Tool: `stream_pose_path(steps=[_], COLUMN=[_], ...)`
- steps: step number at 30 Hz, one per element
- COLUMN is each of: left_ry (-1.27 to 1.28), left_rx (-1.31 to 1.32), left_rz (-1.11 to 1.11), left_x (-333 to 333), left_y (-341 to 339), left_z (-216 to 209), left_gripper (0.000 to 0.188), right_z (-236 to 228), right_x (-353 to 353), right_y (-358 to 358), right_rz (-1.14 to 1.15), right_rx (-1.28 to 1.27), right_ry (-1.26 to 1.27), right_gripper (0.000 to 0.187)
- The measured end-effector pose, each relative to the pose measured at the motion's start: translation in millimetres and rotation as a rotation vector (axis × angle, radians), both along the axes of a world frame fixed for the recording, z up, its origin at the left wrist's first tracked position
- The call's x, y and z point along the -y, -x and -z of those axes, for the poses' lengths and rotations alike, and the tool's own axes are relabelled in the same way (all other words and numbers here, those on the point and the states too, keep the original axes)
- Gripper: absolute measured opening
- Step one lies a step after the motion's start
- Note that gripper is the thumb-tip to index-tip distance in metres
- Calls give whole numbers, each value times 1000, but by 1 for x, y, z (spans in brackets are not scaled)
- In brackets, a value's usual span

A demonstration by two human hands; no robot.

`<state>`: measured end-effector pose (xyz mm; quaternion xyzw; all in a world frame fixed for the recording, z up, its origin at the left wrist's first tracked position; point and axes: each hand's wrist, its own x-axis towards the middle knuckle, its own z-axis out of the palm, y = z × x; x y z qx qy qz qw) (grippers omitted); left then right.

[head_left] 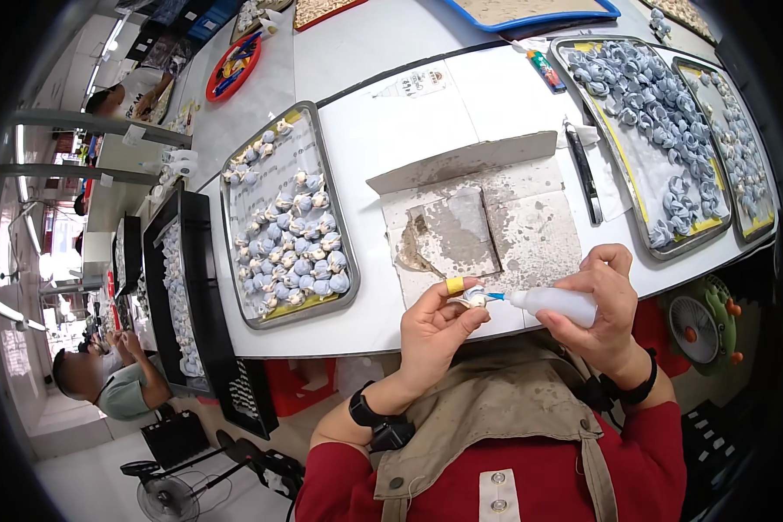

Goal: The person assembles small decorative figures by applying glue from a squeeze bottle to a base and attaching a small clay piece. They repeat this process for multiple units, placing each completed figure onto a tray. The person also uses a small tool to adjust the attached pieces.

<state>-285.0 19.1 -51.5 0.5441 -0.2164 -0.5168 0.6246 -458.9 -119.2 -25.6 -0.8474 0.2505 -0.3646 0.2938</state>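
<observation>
White bottle [558, 305] in right hand [611, 315], small piece [474, 297] pinched by left hand [431, 337]

- We see a whitish, see-through squeeze bottle [565, 304] with a bright blue nozzle [496, 297].
- The small pinched piece [474, 297] looks cream and blue-grey to us.
- We note a yellow finger band [455, 284].
- The rounded pieces [300, 257] show us pale blue-grey mixed with cream.
- We find the petal-like pieces [661, 113] plain blue-grey, near yellow tape [706, 224].
- The cardboard [539, 204] is grey-beige, mottled with darker blotches.
- We see red sleeves [339, 474], an olive-brown apron [487, 404] and a green fan [713, 322] with orange knobs [735, 309].
</observation>
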Motion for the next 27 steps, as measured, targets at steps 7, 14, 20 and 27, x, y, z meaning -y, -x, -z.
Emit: stream_pose_path(steps=[7,14,20,27], left_ry=[-19,-19,-72,161], left_rx=[-24,-75,-257,-688], left_rz=[-14,-7,-57,185], left_x=[2,4,2,-4], left_y=[0,-3,-14,-29], left_z=[-3,-3,-2,1], left_gripper=[35,34,34,34], right_z=[1,5,24,37], right_x=[3,5,8,23], right_y=[2,3,-2,-23], right_rz=[11,8,97,241], right_rx=[13,18,61,-102], right_ry=[-26,-38,-137,-122], right_gripper=[29,29,29,23])
